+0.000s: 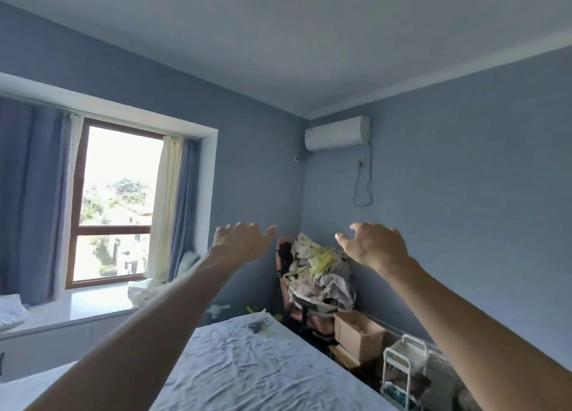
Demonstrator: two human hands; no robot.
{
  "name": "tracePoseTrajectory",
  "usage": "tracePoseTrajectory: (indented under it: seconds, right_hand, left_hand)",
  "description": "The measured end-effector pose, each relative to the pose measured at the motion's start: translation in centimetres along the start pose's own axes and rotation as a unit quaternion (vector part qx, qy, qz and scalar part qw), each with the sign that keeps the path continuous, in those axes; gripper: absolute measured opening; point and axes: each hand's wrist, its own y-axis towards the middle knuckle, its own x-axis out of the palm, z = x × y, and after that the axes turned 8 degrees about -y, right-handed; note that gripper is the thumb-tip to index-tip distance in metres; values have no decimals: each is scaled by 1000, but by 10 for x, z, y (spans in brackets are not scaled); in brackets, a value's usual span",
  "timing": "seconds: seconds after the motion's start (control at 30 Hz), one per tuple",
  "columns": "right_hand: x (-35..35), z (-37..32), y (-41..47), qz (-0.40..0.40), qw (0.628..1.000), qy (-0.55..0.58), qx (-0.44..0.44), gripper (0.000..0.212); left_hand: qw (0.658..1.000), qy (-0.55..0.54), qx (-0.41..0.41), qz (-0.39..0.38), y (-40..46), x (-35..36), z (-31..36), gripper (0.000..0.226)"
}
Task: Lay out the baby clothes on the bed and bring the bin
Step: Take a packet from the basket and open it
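- Two bare hands raised in front of the blue wall: left hand (244,240) and right hand (373,245), fingers spread and loosely bent, gripping nothing.
- One soft, crumpled heap of clothes (318,271), piled on one pink chair (288,255) in the corner, well beyond both hands.
- One bed (247,364) below, sheet pale and wrinkled.
- One brown cardboard box (356,333), one white wire-framed cart (402,367) beside the bed.

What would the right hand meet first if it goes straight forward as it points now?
Probably the pile of clothes on the pink chair in the corner. The right hand is open and holds nothing; depth is unclear, so it might pass above it to the wall.
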Motion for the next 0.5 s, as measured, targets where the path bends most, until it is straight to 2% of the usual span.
tracePoseTrajectory:
  seconds: [0.3, 0.5]
  right_hand:
    - [-1, 211, -36, -25, 987, -45, 154, 57]
    - [-30, 365, -70, -22, 968, -82, 236, 58]
  left_hand:
    - [990, -18, 135, -27, 14, 60, 186, 50]
    - [978, -81, 183, -66, 4, 105, 352, 58]
